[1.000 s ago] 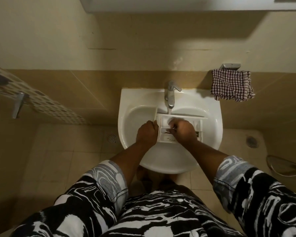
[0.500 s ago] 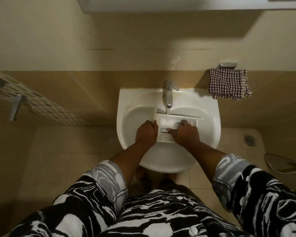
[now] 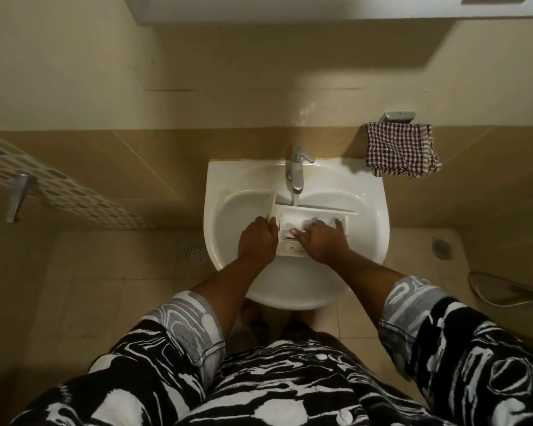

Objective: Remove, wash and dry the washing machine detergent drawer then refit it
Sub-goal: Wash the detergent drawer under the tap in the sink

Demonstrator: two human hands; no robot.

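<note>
Detergent drawer (image 3: pixel 313 217) under tap (image 3: pixel 296 170): left hand (image 3: pixel 257 241) clasping its left edge; right hand (image 3: pixel 320 239) inside (fingers spread flat), nearer compartments.

Upper left of frame: a spotted towel (image 3: pixel 74 195) draped along a rail with a metal bracket (image 3: pixel 17 198). Top edge: underside of a white cabinet (image 3: pixel 290 7). Upper right: a red-and-white checked cloth (image 3: pixel 400 150) hanging from a metal wall holder (image 3: pixel 397 116). Beige floor tiles (image 3: pixel 105 287) carry a round drain (image 3: pixel 194 253) centre left and a second drain (image 3: pixel 441 248) far right. A chrome fitting (image 3: pixel 505 292) sits at the right edge; its kind is unclear.
</note>
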